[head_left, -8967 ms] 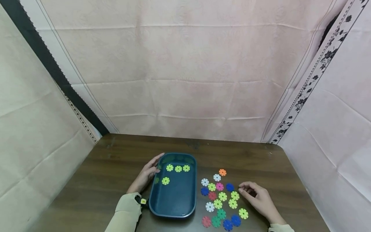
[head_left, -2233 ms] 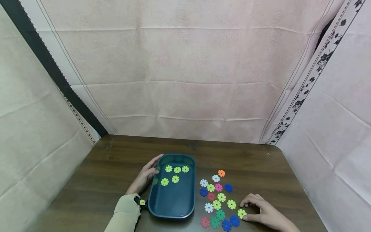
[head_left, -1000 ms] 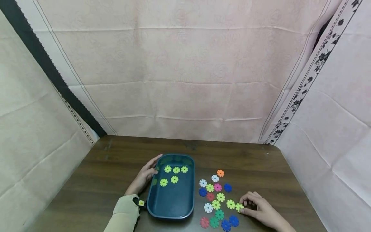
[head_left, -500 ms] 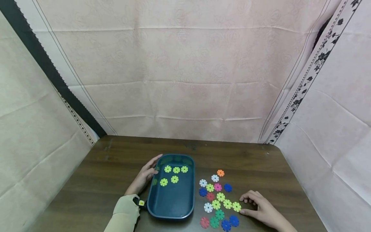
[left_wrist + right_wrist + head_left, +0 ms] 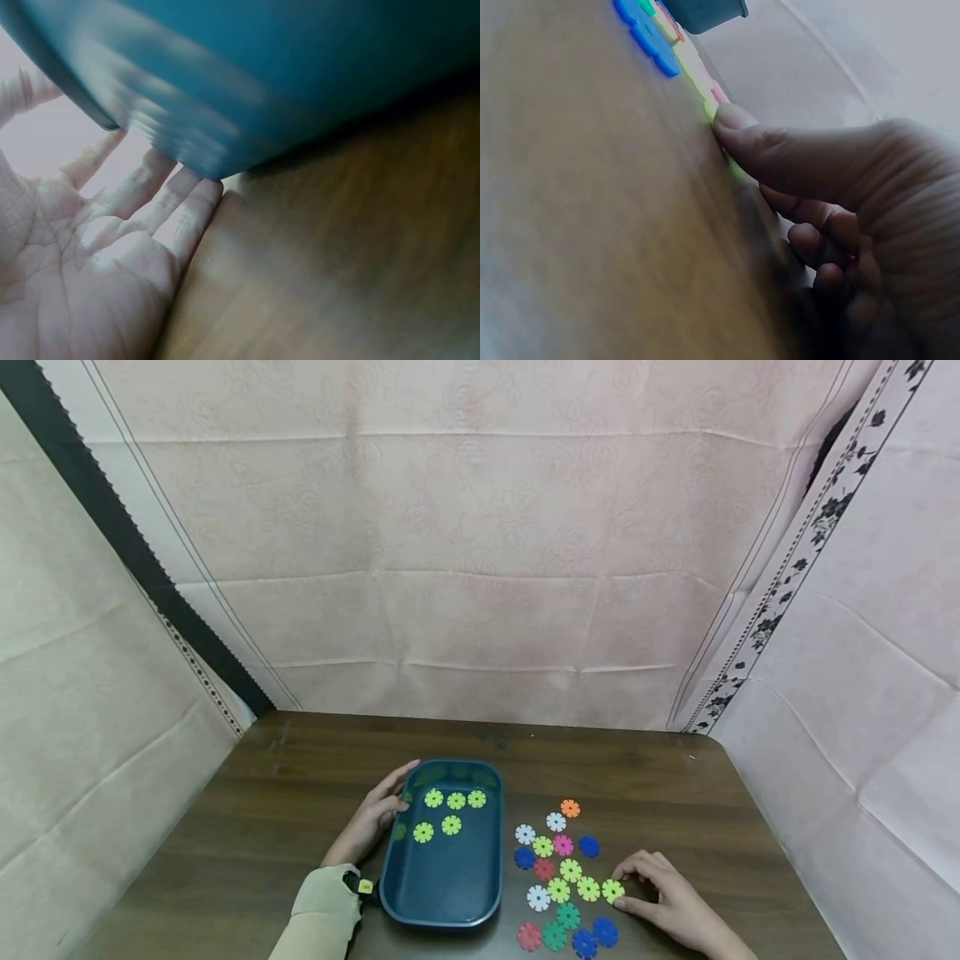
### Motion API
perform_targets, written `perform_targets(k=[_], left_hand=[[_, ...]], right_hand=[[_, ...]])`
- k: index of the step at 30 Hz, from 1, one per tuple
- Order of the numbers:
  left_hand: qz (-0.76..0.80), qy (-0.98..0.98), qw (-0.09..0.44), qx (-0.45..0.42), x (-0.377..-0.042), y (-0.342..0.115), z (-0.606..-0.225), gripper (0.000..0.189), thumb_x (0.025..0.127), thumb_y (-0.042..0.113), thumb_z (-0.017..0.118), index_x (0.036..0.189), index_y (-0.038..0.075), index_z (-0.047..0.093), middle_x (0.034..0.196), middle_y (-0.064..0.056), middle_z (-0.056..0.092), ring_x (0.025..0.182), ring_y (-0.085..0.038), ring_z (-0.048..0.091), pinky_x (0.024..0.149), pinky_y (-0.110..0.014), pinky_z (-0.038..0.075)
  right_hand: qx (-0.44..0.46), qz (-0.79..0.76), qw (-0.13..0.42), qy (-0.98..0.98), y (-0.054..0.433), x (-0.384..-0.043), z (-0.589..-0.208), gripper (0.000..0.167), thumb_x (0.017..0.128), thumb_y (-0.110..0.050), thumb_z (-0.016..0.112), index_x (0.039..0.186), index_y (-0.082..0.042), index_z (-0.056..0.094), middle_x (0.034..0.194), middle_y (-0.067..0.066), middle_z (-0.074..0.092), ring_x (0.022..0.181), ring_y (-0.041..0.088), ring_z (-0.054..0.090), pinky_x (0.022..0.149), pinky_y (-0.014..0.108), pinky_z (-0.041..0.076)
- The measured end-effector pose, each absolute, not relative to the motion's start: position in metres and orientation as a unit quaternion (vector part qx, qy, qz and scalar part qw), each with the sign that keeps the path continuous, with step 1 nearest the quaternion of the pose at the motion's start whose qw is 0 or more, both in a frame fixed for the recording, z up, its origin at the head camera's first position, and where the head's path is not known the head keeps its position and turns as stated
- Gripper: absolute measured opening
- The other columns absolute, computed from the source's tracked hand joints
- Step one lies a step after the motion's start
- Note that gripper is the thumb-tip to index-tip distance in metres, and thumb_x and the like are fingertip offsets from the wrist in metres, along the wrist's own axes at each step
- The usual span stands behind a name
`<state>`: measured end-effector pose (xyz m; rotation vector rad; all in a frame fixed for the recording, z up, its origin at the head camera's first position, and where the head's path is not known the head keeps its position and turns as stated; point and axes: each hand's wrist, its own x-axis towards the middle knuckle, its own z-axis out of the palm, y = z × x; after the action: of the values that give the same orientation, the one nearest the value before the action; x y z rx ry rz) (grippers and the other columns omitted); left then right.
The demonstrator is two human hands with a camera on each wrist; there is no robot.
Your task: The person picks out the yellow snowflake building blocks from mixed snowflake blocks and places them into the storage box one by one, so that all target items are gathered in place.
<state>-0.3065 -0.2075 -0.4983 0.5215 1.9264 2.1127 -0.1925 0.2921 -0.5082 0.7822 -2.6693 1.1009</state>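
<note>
In the head view my left hand (image 5: 373, 814) grips the left side of a dark teal tray (image 5: 442, 893), thumb over the rim. The left wrist view shows the fingers (image 5: 154, 195) against its outer wall. Several yellow-green flower-shaped discs (image 5: 451, 825) lie in the tray, in two rows. Right of it, my right hand (image 5: 671, 897) pinches a yellow-green disc (image 5: 612, 891) by its edge between thumb and forefinger, at table level. That disc ends a line of yellow-green discs (image 5: 588, 888). In the right wrist view the thumb (image 5: 761, 146) partly hides it.
Around that line lie more discs: orange (image 5: 570, 808), white (image 5: 538, 897), pink (image 5: 562, 845), blue (image 5: 584, 942), green (image 5: 554, 935) and red (image 5: 528, 935). The brown wooden table (image 5: 315, 777) is bounded by pale cloth walls (image 5: 480, 568).
Since the oldest frame, one yellow-green disc has been added to the tray. My right hand has slid another up and left, and its neighbour has shifted left. The left hand keeps its hold.
</note>
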Motion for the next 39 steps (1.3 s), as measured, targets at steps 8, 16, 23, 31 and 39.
perform_targets(k=[8, 16, 23, 31, 39], left_hand=[[0.72, 0.662, 0.115, 0.173, -0.307, -0.207, -0.499, 0.069, 0.092, 0.003, 0.051, 0.156, 0.024, 0.037, 0.154, -0.018, 0.039, 0.13, -0.046, 0.045, 0.095, -0.041, 0.049], [0.719, 0.661, 0.116, 0.182, -0.305, -0.208, -0.498, 0.068, 0.094, 0.002, 0.049, 0.157, 0.022, 0.035, 0.155, -0.019, 0.038, 0.13, -0.047, 0.044, 0.096, -0.042, 0.049], [0.721, 0.66, 0.115, 0.177, -0.306, -0.208, -0.499, 0.066, 0.095, 0.003, 0.049, 0.157, 0.022, 0.036, 0.156, -0.016, 0.038, 0.133, -0.045, 0.043, 0.098, -0.04, 0.048], [0.721, 0.664, 0.113, 0.162, -0.307, -0.208, -0.499, 0.065, 0.094, 0.006, 0.052, 0.155, 0.025, 0.039, 0.154, -0.013, 0.041, 0.132, -0.041, 0.046, 0.096, -0.039, 0.049], [0.716, 0.663, 0.113, 0.186, -0.308, -0.209, -0.502, 0.063, 0.099, 0.005, 0.05, 0.157, 0.02, 0.035, 0.157, -0.018, 0.036, 0.135, -0.043, 0.042, 0.099, -0.039, 0.047]], right_hand=[[0.23, 0.402, 0.058, -0.884, 0.292, -0.193, -0.508, 0.024, 0.09, -0.023, 0.077, 0.109, -0.027, 0.064, 0.091, -0.011, 0.06, 0.078, 0.006, 0.052, 0.062, 0.024, 0.043], [0.215, 0.404, 0.078, -0.886, 0.289, -0.193, -0.507, 0.013, 0.093, -0.022, 0.073, 0.102, -0.029, 0.068, 0.081, -0.014, 0.057, 0.069, 0.004, 0.05, 0.056, 0.023, 0.041], [0.195, 0.41, 0.073, -0.888, 0.29, -0.194, -0.507, 0.01, 0.093, -0.023, 0.073, 0.099, -0.03, 0.068, 0.08, -0.015, 0.059, 0.068, 0.004, 0.051, 0.056, 0.023, 0.042], [0.183, 0.445, 0.056, -0.875, 0.284, -0.196, -0.502, 0.01, 0.094, -0.022, 0.072, 0.101, -0.028, 0.069, 0.079, -0.011, 0.064, 0.063, 0.007, 0.053, 0.056, 0.025, 0.045], [0.249, 0.464, 0.041, -0.849, 0.266, -0.205, -0.487, 0.012, 0.097, -0.019, 0.068, 0.109, -0.022, 0.069, 0.084, -0.006, 0.067, 0.065, 0.011, 0.056, 0.057, 0.026, 0.047]])
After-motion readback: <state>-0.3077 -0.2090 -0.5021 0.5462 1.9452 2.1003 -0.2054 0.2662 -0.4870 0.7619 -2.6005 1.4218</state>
